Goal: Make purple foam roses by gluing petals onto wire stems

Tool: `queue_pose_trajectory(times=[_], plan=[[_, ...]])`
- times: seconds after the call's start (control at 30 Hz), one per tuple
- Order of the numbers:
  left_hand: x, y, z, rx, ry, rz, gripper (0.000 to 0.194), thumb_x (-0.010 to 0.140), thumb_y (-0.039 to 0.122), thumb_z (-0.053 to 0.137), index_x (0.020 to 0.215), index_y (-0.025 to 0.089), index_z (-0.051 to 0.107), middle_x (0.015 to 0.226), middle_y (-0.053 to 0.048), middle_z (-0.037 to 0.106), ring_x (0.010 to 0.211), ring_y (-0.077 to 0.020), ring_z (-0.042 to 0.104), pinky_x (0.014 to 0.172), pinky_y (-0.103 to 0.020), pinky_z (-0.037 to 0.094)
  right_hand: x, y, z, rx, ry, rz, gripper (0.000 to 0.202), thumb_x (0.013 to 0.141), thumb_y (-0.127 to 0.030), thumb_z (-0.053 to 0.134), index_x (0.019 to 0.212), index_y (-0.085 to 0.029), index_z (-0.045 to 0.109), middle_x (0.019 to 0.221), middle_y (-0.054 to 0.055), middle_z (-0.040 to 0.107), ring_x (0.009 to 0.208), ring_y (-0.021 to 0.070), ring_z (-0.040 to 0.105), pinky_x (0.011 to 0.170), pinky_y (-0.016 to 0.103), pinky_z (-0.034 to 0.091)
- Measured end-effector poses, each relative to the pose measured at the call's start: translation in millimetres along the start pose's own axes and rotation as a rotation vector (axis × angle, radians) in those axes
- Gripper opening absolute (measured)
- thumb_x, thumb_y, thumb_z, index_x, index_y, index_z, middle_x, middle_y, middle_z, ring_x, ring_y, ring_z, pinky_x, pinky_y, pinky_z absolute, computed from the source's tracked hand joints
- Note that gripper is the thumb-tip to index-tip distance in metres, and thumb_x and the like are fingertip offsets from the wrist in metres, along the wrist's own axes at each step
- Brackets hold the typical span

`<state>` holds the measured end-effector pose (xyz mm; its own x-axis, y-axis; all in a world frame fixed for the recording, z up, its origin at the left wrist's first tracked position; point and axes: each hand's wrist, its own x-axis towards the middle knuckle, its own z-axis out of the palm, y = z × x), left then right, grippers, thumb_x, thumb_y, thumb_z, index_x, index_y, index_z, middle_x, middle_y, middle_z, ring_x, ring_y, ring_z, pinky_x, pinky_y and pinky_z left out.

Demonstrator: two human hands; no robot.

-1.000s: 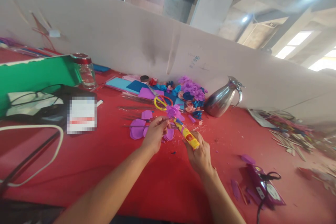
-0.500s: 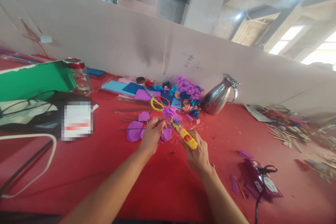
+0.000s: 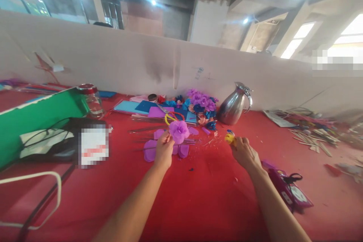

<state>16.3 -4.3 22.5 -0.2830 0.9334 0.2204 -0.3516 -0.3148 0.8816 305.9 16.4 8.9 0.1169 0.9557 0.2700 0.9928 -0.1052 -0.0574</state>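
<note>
A purple paper flower with layered petals is held upright by my left hand, fingers pinched at its base; the stem is mostly hidden. My right hand is closed round a yellow glue gun with a blue tip, out to the right of the flower. Most of the glue gun is hidden behind the fingers. Loose purple paper petals lie on the red table below and beside my left hand. Scissors with yellow and red handles rest just behind the flower.
Finished paper flowers are heaped by the wall, beside coloured paper sheets and a steel jug. On the right are a purple power strip and wooden sticks. A glass jar and green box stand left.
My right hand has moved away to the right with the glue gun, leaving the flower. My left hand has tipped the flower so its front faces me. The camera view has shifted slightly.
</note>
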Motion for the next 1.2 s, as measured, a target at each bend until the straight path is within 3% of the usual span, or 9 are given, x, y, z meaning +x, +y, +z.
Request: queue_pose_trajectory(times=[0.13,0.23,0.4,0.5,0.63,0.8,0.97,1.13,1.2], plan=[[1,0,-3.2,0.089,0.026,0.019,0.017,0.065,0.032,0.071,0.077,0.02,0.069,0.075,-0.001,0.07,0.084,-0.0198,0.063,0.075,-0.028,0.046,8,17,8,-0.041,-0.228,0.087,0.031,0.091,-0.031,0.042,0.113,-0.013,0.055,0.107,0.015,0.055,0.084,0.0233,0.062,0.061,0.031,0.04],[5,0,-6.6,0.148,0.025,0.048,0.019,0.065,0.035,0.071,0.077,0.02,0.07,0.079,-0.002,0.072,0.087,-0.0212,0.063,0.078,-0.029,0.047,10,16,1,-0.07,-0.306,0.109,0.031,0.089,-0.022,0.041,0.114,-0.015,0.057,0.113,0.016,0.054,0.098,0.028,0.058,0.072,0.036,0.042],[8,-3,-7.3,0.212,-0.008,0.066,0.021,0.067,0.036,0.073,0.081,0.021,0.069,0.082,-0.002,0.073,0.083,-0.021,0.066,0.083,-0.032,0.048,15,-20,-16,-0.013,-0.088,0.018,0.035,0.083,-0.018,0.047,0.114,-0.018,0.062,0.118,0.016,0.057,0.109,0.0318,0.05,0.083,0.039,0.039],[7,-4,-5.0,0.142,0.015,-0.004,0.025,0.066,0.036,0.075,0.083,0.019,0.069,0.079,-0.003,0.072,0.074,-0.0192,0.067,0.082,-0.034,0.05,29,-54,-11,0.133,-0.11,-0.101,0.028,0.086,-0.019,0.045,0.098,-0.02,0.071,0.106,0.012,0.065,0.106,0.0261,0.053,0.086,0.033,0.038],[9,-5,-5.1,0.001,0.061,-0.088,0.026,0.061,0.033,0.079,0.078,0.017,0.067,0.078,-0.004,0.072,0.073,-0.0163,0.067,0.079,-0.032,0.051,52,-86,9,0.179,-0.104,-0.027,0.028,0.085,-0.018,0.045,0.092,-0.016,0.073,0.104,0.015,0.068,0.104,0.0264,0.056,0.085,0.034,0.039],[12,-5,-8.0,-0.174,0.131,-0.244,0.031,0.053,0.028,0.084,0.074,0.015,0.065,0.068,-0.001,0.069,0.064,-0.01,0.063,0.067,-0.024,0.05,60,-92,18,0.312,-0.063,0.046,0.023,0.081,-0.015,0.049,0.083,-0.013,0.072,0.1,0.018,0.069,0.105,0.0298,0.056,0.085,0.039,0.039],[8,-2,-4.8,-0.201,0.13,-0.328,0.033,0.05,0.027,0.084,0.073,0.014,0.063,0.064,0.0,0.066,0.056,-0.0071,0.057,0.058,-0.019,0.046,43,-99,5,0.602,-0.085,0.022,0.021,0.082,-0.027,0.048,0.084,-0.017,0.066,0.086,0.009,0.07,0.084,0.0218,0.064,0.073,0.031,0.045],[4,-1,1.0,-0.18,0.09,-0.352,0.034,0.049,0.027,0.083,0.072,0.015,0.06,0.062,0.002,0.063,0.054,-0.0063,0.052,0.056,-0.019,0.044,5,-124,-10,1.515,-0.333,-0.041,0.016,0.069,-0.034,0.062,0.075,-0.019,0.06,0.065,-0.001,0.063,0.061,0.0134,0.059,0.061,0.025,0.044],[2,-2,3.3,-0.16,0.079,-0.364,0.033,0.051,0.026,0.082,0.073,0.016,0.059,0.062,0.003,0.061,0.055,-0.006,0.052,0.056,-0.018,0.043,-7,-133,-13,1.679,-0.401,-0.048,0.016,0.062,-0.029,0.068,0.072,-0.019,0.062,0.063,-0.002,0.061,0.058,0.0108,0.054,0.058,0.024,0.041]])
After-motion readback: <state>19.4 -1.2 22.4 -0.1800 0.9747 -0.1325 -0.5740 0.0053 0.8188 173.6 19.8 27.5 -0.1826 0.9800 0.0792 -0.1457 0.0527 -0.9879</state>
